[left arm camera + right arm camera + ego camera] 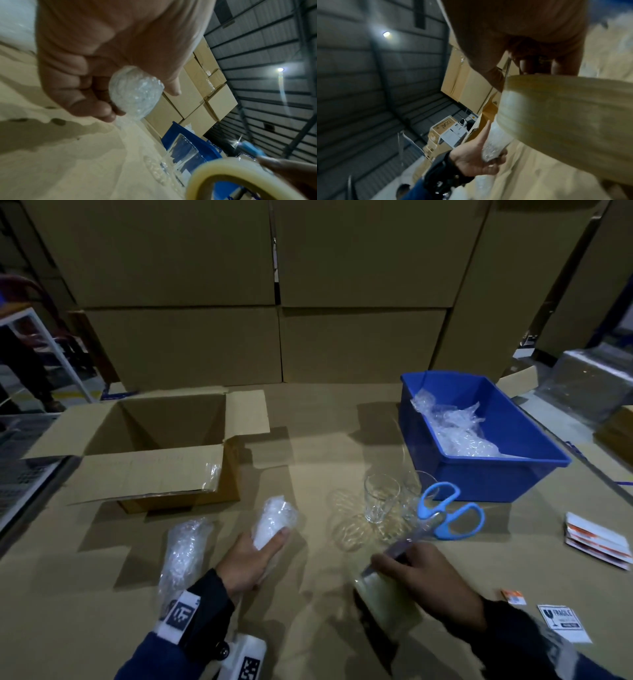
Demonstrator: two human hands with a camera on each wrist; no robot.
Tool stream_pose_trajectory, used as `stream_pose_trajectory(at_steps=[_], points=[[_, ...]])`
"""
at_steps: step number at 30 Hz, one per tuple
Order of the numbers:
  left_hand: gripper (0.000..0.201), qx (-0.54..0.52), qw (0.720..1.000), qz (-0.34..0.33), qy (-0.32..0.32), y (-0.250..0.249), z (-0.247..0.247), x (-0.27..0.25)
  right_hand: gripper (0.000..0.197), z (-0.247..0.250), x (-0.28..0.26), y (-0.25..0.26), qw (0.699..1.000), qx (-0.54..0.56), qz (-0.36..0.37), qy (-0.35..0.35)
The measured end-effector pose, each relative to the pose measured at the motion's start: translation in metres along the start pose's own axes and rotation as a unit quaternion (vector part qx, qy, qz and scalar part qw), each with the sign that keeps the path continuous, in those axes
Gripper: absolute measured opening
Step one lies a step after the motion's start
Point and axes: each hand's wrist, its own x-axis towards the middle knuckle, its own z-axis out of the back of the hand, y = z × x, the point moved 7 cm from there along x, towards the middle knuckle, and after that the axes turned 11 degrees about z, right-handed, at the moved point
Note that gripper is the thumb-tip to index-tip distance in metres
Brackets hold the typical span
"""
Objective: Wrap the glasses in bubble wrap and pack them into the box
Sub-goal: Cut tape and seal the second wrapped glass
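— Glasses: position?
— Two bare glasses (382,501) stand upright mid-table, scissors (445,517) leaning against them. Left hand (251,559) curls its fingers round a wrapped glass (274,520); another wrapped bundle (185,553) lies just left of that wrist.
— Right hand?
— Right hand (428,577) grips a tape roll (387,597) and the scissor blades.
— Containers?
— Cardboard box (164,440) far left, flaps open, nothing visible inside. Blue bin (513,474) far right holds loose bubble wrap (455,426). Fragile labels (561,619) lie at the right edge.
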Motion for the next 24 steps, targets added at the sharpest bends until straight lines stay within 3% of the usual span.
stream_pose_trajectory(at_steps=[3, 6, 9, 12, 16, 24], points=[[0.025, 0.004, 0.998, -0.017, -0.061, 0.006, 0.008, 0.003, 0.04, 0.03, -0.011, -0.006, 0.982, -0.18, 0.039, -0.033], [0.033, 0.044, 0.989, -0.007, -0.139, 0.016, 0.019, 0.007, 0.039, 0.05, -0.02, -0.028, 0.955, -0.286, 0.021, -0.074], [0.059, 0.09, 0.982, 0.044, -0.162, 0.031, 0.024, 0.018, 0.051, 0.064, -0.021, -0.042, 0.949, -0.299, 0.02, -0.095], [0.087, 0.141, 0.967, 0.079, -0.197, 0.043, 0.028, 0.026, 0.047, 0.069, -0.016, -0.056, 0.937, -0.34, 0.029, -0.07], [0.072, 0.186, 0.95, 0.077, -0.239, 0.027, 0.029, 0.011, 0.03, 0.07, -0.008, -0.071, 0.92, -0.391, 0.007, -0.036], [0.085, 0.194, 0.939, 0.086, -0.271, 0.027, 0.033, 0.01, 0.022, 0.076, 0.007, -0.108, 0.92, -0.391, -0.007, -0.026]])
